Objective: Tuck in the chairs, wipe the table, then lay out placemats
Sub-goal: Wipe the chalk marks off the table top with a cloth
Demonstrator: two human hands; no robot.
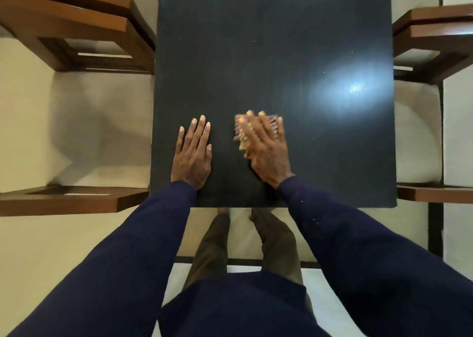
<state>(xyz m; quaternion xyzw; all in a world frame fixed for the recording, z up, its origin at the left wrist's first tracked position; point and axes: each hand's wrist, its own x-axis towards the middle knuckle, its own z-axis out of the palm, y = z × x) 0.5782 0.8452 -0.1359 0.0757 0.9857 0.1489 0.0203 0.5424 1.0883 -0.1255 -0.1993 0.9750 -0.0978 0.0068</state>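
While left hand [192, 157] lies flat, right hand [266, 152] presses cloth [243, 134].

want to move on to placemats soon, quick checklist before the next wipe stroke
1. Cloth under right hand: ok, pressed flat on the table, blurred.
2. Left hand bracing: ok, flat on the table.
3. Tabletop free of objects: ok.
4. Specks wiped away: not ok, a few pale specks farther up.
5. Chairs tucked in: cannot tell, they stand at both sides.
6. Placemats at hand: cannot tell, none in view.
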